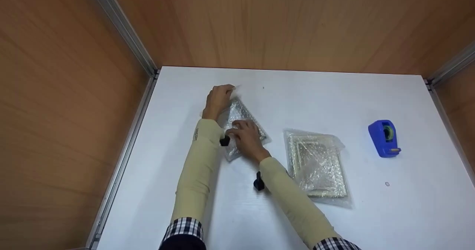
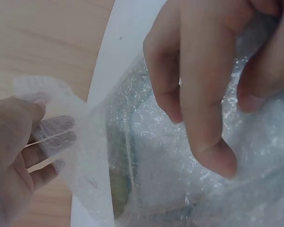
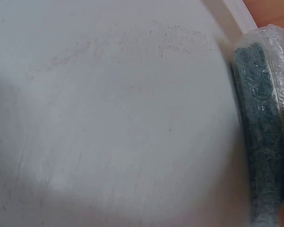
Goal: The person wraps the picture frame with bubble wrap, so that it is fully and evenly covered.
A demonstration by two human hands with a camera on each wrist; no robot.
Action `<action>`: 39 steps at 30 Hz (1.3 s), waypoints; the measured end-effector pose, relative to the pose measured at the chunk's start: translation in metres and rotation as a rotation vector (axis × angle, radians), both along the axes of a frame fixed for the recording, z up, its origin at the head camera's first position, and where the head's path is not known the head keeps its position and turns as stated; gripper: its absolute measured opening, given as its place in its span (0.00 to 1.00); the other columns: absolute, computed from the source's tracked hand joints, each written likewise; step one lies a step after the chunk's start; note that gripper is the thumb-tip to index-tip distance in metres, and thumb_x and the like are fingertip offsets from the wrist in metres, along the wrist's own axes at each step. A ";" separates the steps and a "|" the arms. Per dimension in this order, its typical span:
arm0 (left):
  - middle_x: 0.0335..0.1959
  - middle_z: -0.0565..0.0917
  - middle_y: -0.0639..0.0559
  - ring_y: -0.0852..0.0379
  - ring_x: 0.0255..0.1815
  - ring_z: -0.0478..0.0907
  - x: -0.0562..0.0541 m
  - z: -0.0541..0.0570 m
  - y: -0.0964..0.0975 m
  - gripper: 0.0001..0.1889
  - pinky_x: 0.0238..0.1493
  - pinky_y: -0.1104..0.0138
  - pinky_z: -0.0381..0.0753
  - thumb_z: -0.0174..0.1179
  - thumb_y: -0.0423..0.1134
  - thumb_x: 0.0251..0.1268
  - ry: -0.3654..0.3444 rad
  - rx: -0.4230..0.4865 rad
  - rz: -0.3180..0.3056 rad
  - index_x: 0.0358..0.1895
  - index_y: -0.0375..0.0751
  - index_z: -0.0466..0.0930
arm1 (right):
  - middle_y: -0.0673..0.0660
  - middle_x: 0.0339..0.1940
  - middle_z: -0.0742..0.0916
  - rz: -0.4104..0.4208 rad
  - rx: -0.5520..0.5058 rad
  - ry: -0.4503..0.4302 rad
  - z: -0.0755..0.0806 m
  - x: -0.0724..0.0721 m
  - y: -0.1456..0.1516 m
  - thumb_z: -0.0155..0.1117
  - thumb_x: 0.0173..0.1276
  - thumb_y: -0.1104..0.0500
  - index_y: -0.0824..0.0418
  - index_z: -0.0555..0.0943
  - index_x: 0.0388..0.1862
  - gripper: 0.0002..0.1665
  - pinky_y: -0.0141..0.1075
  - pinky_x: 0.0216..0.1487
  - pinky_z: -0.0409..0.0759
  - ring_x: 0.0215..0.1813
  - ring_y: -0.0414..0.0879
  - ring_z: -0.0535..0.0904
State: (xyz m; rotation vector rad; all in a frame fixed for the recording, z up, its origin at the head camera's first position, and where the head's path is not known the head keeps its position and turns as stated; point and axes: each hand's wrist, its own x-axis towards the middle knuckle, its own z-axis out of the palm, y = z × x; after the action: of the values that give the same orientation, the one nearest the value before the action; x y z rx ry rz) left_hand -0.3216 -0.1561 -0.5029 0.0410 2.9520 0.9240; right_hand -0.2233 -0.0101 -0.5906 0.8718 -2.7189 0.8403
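A flat rectangular item in clear bubble wrap (image 1: pixel 239 111) lies slanted on the white table, mostly hidden by the hands. At its far end, my left hand (image 1: pixel 218 101) pinches a loose flap of bubble wrap (image 2: pixel 80 156); thumb and fingers show through the film in the left wrist view. My right hand (image 1: pixel 246 137) rests on the wrapped item, its slightly bent fingers (image 2: pixel 206 118) pressing on the top. In the right wrist view the item's dark side edge (image 3: pixel 260 109) shows through the wrap, with a bit of finger at the lower right corner.
A second bubble-wrapped item (image 1: pixel 317 164), looking like a silvery picture frame, lies to the right of my right forearm. Farther right stands a blue tape dispenser (image 1: pixel 384 138). Wooden panels (image 1: pixel 278 27) border the white table (image 1: pixel 371 220) at the back and sides.
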 end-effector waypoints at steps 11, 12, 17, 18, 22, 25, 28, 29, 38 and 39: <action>0.60 0.80 0.52 0.53 0.57 0.78 0.031 -0.013 0.002 0.15 0.52 0.61 0.80 0.53 0.41 0.71 -0.013 0.011 -0.090 0.57 0.50 0.81 | 0.57 0.47 0.78 -0.127 -0.067 -0.027 -0.002 -0.017 0.001 0.60 0.64 0.66 0.61 0.75 0.41 0.07 0.47 0.57 0.69 0.52 0.52 0.72; 0.60 0.79 0.52 0.53 0.58 0.78 0.033 -0.016 0.003 0.15 0.54 0.61 0.79 0.54 0.41 0.71 -0.004 0.013 -0.092 0.57 0.50 0.81 | 0.57 0.47 0.77 -0.144 -0.080 -0.024 -0.002 -0.019 0.002 0.61 0.62 0.67 0.62 0.73 0.42 0.10 0.46 0.56 0.70 0.52 0.53 0.72; 0.62 0.77 0.50 0.50 0.64 0.73 0.036 -0.034 0.008 0.15 0.65 0.59 0.72 0.55 0.38 0.70 0.068 -0.050 -0.124 0.56 0.47 0.81 | 0.65 0.67 0.66 -0.200 -0.124 -0.034 -0.004 -0.021 0.004 0.64 0.60 0.67 0.66 0.64 0.61 0.31 0.47 0.70 0.62 0.69 0.57 0.61; 0.62 0.77 0.50 0.49 0.64 0.73 0.036 -0.037 0.009 0.15 0.65 0.58 0.72 0.55 0.39 0.70 0.077 -0.077 -0.127 0.56 0.47 0.81 | 0.66 0.72 0.61 -0.198 -0.119 -0.036 -0.004 -0.021 0.004 0.64 0.60 0.67 0.67 0.61 0.66 0.36 0.48 0.73 0.58 0.73 0.57 0.56; 0.62 0.77 0.50 0.47 0.62 0.75 0.037 -0.045 0.012 0.15 0.62 0.55 0.74 0.55 0.39 0.70 0.101 -0.208 -0.154 0.56 0.49 0.81 | 0.66 0.78 0.50 -0.177 -0.044 -0.029 -0.003 -0.022 0.005 0.61 0.63 0.65 0.68 0.46 0.76 0.48 0.48 0.78 0.46 0.78 0.59 0.45; 0.63 0.76 0.51 0.45 0.63 0.74 0.037 -0.047 0.014 0.16 0.61 0.53 0.75 0.56 0.38 0.68 0.107 -0.300 -0.181 0.57 0.53 0.80 | 0.65 0.79 0.50 -0.157 0.045 -0.030 -0.001 -0.024 0.004 0.58 0.66 0.64 0.69 0.44 0.76 0.47 0.49 0.78 0.45 0.78 0.60 0.45; 0.64 0.75 0.51 0.45 0.65 0.72 0.038 -0.049 0.013 0.18 0.61 0.53 0.75 0.57 0.37 0.67 0.108 -0.368 -0.193 0.59 0.56 0.79 | 0.63 0.78 0.54 -0.135 0.127 -0.080 0.002 -0.024 0.002 0.53 0.70 0.62 0.68 0.47 0.76 0.41 0.51 0.78 0.45 0.79 0.60 0.45; 0.64 0.75 0.51 0.45 0.65 0.72 0.039 -0.050 0.012 0.19 0.62 0.53 0.75 0.57 0.36 0.67 0.107 -0.377 -0.193 0.59 0.57 0.78 | 0.63 0.78 0.54 -0.129 0.150 -0.107 0.003 -0.024 0.002 0.51 0.71 0.61 0.67 0.48 0.76 0.40 0.51 0.78 0.44 0.79 0.59 0.44; 0.66 0.74 0.51 0.46 0.70 0.66 0.043 -0.053 0.007 0.17 0.65 0.45 0.69 0.52 0.41 0.71 0.072 -0.428 -0.249 0.60 0.53 0.78 | 0.64 0.75 0.62 -0.114 0.246 -0.147 0.007 -0.023 -0.001 0.47 0.74 0.58 0.69 0.59 0.73 0.32 0.53 0.77 0.46 0.78 0.60 0.49; 0.68 0.72 0.52 0.46 0.72 0.63 0.044 -0.052 0.006 0.18 0.67 0.43 0.65 0.51 0.43 0.72 0.044 -0.413 -0.262 0.61 0.52 0.77 | 0.65 0.75 0.63 -0.113 0.243 -0.132 0.007 -0.024 0.000 0.49 0.72 0.58 0.70 0.60 0.72 0.32 0.54 0.77 0.47 0.78 0.60 0.50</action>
State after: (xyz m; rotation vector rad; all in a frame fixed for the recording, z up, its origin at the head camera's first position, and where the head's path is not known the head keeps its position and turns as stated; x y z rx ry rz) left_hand -0.2779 -0.1500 -0.5550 0.4231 3.0114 0.2786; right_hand -0.2471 -0.0104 -0.5840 0.7176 -2.9997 0.5732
